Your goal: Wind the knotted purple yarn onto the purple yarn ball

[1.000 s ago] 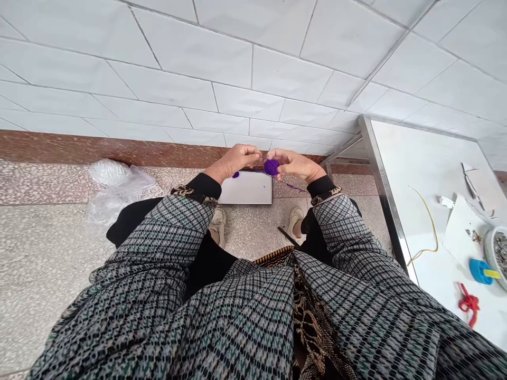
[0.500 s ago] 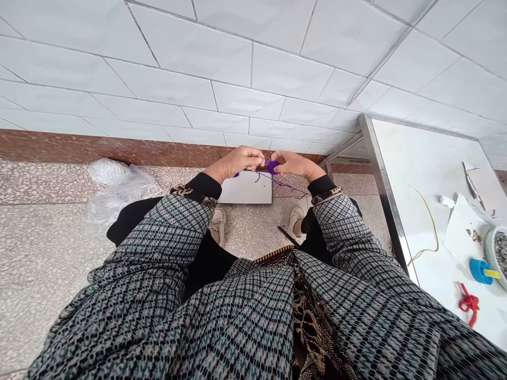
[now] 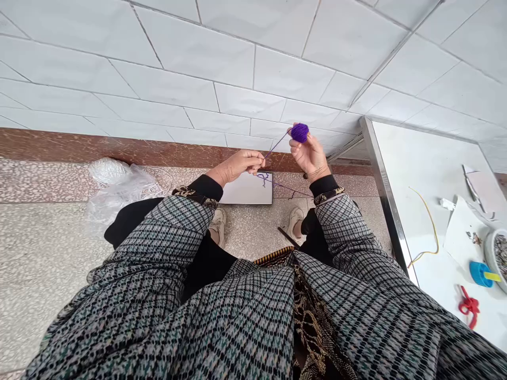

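A small ball of purple yarn is gripped in the fingers of my right hand, raised in front of the tiled wall. From the ball a taut purple strand runs down to my left hand, whose thumb and fingers pinch it. Below the hands, a loose tangle of purple yarn hangs over a white flat box or board on the floor. Another thin purple strand trails right toward my right wrist.
On the left floor, a clear plastic bag lies by white cord. The white table at right bears a yellow wire, a blue cap, a red knotted item and a white bowl.
My right hand has moved up and to the right with the yarn ball, turning at the wrist. The strand between the hands has grown longer and tight. My left hand stays nearly in place.
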Demonstrator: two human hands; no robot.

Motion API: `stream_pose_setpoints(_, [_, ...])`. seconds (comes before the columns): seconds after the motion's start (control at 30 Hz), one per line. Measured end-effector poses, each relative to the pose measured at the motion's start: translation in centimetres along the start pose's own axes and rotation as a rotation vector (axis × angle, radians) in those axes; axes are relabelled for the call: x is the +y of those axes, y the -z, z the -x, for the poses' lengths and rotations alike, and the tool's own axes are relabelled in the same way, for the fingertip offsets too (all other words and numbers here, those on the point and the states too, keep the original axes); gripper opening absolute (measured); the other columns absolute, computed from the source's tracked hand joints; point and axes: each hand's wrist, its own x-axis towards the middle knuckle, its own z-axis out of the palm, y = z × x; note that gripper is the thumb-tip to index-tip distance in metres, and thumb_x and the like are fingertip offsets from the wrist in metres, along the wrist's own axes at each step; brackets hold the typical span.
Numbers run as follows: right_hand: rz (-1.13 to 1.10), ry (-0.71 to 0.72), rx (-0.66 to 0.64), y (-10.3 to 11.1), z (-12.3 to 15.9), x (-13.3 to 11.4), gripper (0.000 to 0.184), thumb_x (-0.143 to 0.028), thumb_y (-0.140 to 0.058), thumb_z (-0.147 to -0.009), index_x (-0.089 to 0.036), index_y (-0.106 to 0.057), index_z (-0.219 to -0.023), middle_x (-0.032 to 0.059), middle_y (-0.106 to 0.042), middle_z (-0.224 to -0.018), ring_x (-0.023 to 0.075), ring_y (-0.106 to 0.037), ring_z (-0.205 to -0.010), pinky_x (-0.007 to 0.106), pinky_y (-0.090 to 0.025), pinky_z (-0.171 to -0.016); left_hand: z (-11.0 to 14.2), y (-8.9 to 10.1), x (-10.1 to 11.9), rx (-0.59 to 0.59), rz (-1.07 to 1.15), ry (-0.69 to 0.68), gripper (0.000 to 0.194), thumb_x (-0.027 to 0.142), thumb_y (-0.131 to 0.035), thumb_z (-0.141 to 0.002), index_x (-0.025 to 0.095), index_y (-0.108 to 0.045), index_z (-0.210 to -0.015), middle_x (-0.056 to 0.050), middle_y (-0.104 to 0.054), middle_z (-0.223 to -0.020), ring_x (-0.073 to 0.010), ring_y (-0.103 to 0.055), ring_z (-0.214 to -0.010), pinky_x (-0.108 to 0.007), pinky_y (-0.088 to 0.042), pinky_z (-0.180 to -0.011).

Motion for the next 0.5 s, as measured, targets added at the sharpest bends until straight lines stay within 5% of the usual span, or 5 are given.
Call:
stream_pose_setpoints(0.17, [0.221,0.026,-0.013,0.6,0.9,-1.6,0.067,-0.075,-0.066,-0.083,-0.024,-0.061,-0.127,0.0117,-0.062,-0.129,0.0189,-0.057,-0.087,0.034,-0.057,-0.066,0.4,1.1,0.1,0.171,-0.026,0.023,0.006,0.016,-0.065,-0.071,0.014,-0.064,-0.066,0.005,-0.038,-0.052,-0.0059,-0.029,-0.046,-0.021,-0.029,-0.049])
stream_pose_setpoints(0.3, [0.2,0.017,-0.084,1.2,1.4,-1.7,0.08,-0.078,-0.076,-0.069,-0.021,-0.063,-0.123,0.0144,-0.064,-0.128,0.0162,-0.055,-0.076,0.033,-0.055,-0.058,0.6,2.0,0.8,0.367,-0.015,-0.061,0.006,0.018,-0.063,-0.071,0.014,-0.062,-0.066,0.007,-0.033,-0.049,-0.0057,-0.027,-0.045,-0.02,-0.031,-0.05])
stream_pose_setpoints(0.4, [0.204,0.048,-0.144,1.7,1.2,-1.3,0.078,-0.076,-0.075,-0.075,-0.021,-0.062,-0.128,0.0151,-0.065,-0.127,0.0193,-0.059,-0.082,0.038,-0.06,-0.066,0.6,1.8,0.9,0.37,0.019,-0.059,0.005,0.018,-0.065,-0.073,0.014,-0.065,-0.076,0.008,-0.036,-0.051,-0.0056,-0.028,-0.046,-0.019,-0.032,-0.051])
stream_pose_setpoints(0.5, [0.245,0.187,-0.049,2.2,0.4,-1.4,0.071,-0.076,-0.065,-0.083,-0.022,-0.061,-0.129,0.0152,-0.062,-0.129,0.0231,-0.062,-0.095,0.046,-0.063,-0.079,0.5,1.0,0.2,0.305,0.058,-0.013,0.007,0.017,-0.068,-0.074,0.014,-0.064,-0.08,0.007,-0.041,-0.056,-0.0054,-0.032,-0.047,-0.019,-0.031,-0.051])
